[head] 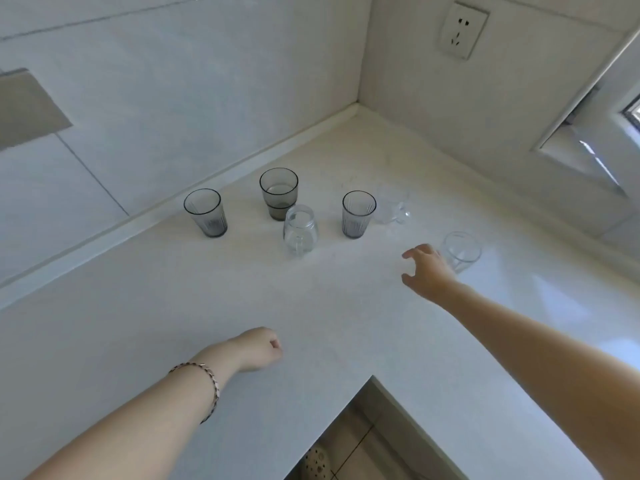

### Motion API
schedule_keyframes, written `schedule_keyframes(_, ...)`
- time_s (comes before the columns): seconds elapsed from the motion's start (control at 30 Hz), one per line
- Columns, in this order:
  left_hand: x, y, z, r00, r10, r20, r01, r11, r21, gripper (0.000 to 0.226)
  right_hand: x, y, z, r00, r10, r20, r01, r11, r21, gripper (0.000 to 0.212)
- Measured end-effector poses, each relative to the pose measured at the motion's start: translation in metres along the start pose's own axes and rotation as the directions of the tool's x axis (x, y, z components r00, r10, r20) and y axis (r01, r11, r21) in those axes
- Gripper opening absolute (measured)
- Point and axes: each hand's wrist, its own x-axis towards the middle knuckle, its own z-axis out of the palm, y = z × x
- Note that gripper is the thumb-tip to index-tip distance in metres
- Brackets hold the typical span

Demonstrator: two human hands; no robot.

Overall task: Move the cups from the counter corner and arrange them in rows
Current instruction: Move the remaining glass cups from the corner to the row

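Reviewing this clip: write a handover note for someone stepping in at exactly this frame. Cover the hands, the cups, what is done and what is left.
Left hand: fingers curled, holding nothing, low over the counter.
Right hand: open, fingers spread, beside the near clear glass; contact unclear.
Cups: left grey cup, middle grey cup and right grey cup stand upright in a rough line. The clear mug is in front of the middle one. A faint clear glass is right of the right grey cup.
Done: apparently a loose grey row.
Left: line up the clear pieces.
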Motion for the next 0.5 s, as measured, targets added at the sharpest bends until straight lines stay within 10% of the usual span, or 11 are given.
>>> schedule_keyframes(0.23, 0.03, 0.026, -0.006, 0.999, -0.03, 0.012, 0.029, 0.999, 0.033, 0.009, 0.057, 0.056, -0.033, 0.976, 0.216, -0.038, -0.217, 0.975, -0.049, 0.078)
schedule_keyframes(0.5, 0.038, 0.013, -0.007, 0.997, -0.078, 0.01, 0.079, 0.997, -0.015, 0.008, 0.068, 0.078, -0.016, 0.979, 0.187, -0.078, -0.191, 0.98, -0.051, 0.065)
